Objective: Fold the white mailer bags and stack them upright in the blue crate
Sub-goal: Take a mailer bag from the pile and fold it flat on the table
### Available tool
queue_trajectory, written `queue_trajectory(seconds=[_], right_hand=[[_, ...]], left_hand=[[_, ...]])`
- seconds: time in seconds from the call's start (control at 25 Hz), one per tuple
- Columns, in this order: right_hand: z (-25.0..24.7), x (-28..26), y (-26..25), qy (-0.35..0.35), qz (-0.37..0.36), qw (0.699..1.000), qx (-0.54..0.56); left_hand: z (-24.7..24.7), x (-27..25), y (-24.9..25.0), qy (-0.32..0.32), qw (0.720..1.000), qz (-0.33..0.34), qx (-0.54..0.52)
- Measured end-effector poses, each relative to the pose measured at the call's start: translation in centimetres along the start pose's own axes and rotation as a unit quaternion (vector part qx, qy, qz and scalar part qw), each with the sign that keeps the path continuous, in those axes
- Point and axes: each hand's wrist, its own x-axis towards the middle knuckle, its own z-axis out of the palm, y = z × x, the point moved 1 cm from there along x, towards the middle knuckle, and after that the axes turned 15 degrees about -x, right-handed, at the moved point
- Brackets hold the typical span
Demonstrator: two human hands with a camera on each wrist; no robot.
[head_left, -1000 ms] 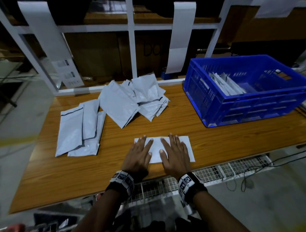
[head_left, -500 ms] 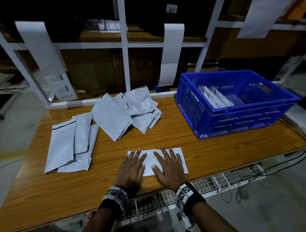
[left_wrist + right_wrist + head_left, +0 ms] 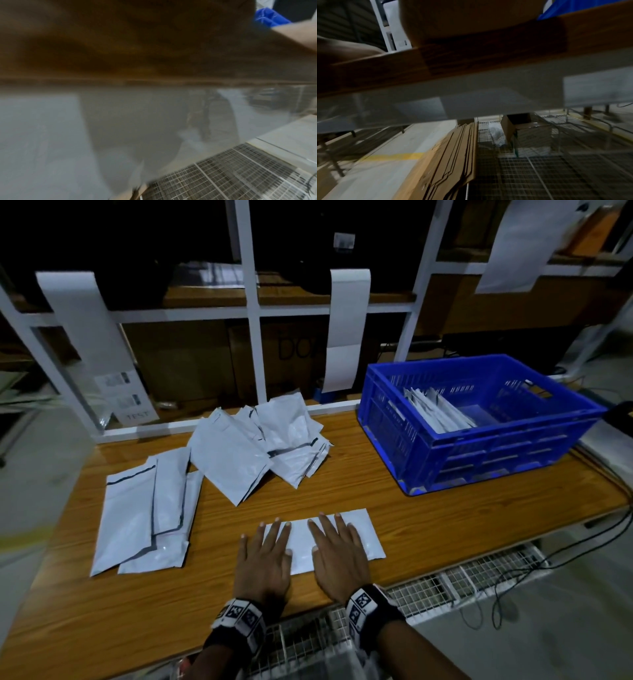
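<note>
A folded white mailer bag point(image 3: 363, 534) lies flat near the front edge of the wooden table point(image 3: 428, 529). My left hand point(image 3: 265, 549) and right hand point(image 3: 337, 546) press on it side by side, palms down, fingers straight and spread. The blue crate point(image 3: 486, 453) stands at the back right with several folded bags point(image 3: 435, 410) leaning upright in its left part. Unfolded bags lie in a heap point(image 3: 260, 446) at the back middle and in a flat group point(image 3: 144, 508) at the left. Both wrist views are blurred and show only the table's front edge and the floor below.
A white shelf frame point(image 3: 251, 313) with hanging paper strips rises behind the table. Below the front edge are a wire mesh rack point(image 3: 472, 577), flat cardboard sheets point(image 3: 453, 155) and cables point(image 3: 520, 573) at the right.
Both hands stay flat on the folded bag, slightly further apart. The head view has tilted up and shifted, so the table scene sits lower in the picture.
</note>
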Motion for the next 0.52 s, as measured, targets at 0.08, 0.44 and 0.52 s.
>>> queue_trajectory(seconds=[0.08, 0.44, 0.52], right_hand=[[0.5, 0.1, 1.6, -0.005, 0.024, 1.0, 0.013], [1.2, 0.0, 7.9, -0.068, 0.085, 0.994, -0.018], [0.6, 0.4, 7.8, -0.099, 0.096, 0.99, -0.002]], left_hand=[[-0.2, -0.1, 0.1, 0.023, 1.0, -0.018, -0.004], [-0.2, -0.3, 0.3, 0.012, 0.999, -0.048, -0.004], [-0.2, -0.2, 0.3, 0.008, 0.999, -0.044, -0.002]])
